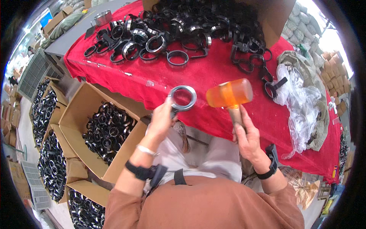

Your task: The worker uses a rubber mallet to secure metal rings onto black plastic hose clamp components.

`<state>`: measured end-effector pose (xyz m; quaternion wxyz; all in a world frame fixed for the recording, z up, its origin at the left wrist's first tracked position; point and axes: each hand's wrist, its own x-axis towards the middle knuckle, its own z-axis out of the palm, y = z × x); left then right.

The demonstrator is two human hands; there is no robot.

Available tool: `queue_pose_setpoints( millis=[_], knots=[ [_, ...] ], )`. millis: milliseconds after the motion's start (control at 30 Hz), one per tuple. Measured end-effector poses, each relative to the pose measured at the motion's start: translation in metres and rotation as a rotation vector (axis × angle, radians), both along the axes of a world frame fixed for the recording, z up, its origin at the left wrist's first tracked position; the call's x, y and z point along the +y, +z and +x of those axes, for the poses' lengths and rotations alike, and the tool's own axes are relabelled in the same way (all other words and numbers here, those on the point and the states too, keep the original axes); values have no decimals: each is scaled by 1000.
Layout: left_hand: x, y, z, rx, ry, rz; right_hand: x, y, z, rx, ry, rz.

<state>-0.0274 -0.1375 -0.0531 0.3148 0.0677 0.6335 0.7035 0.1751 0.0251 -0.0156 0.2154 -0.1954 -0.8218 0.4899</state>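
My left hand (162,117) is closed on the short handle of a black ring-shaped part with a silver rim (193,94), held up over the near edge of the red cloth (122,82). The ring faces up, and the cloth shows through its hole. To its right, my right hand (248,138) grips the handle of a mallet (230,93) with a translucent orange head. The mallet head is slightly blurred and stays apart from the ring. Beyond both hands, a heap of similar black and silver ring parts (177,58) lies on the cloth.
An open cardboard box (72,118) of ring parts stands at my left, with more filled boxes (53,168) beyond it. Crumpled clear plastic (297,110) and a grey-green cloth sack (322,126) lie at the table's right end. Another carton (276,19) rests behind the heap.
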Motion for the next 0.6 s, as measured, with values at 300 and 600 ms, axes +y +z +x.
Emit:
queue_pose_setpoints(
  millis=[300, 600],
  knots=[
    [-157, 5, -113, 1403, 553, -998, 35, 22, -6, 120, -93, -133],
    [60, 42, -150, 2235, -126, -879, 41, 17, -28, 51, -69, -319]
  ],
)
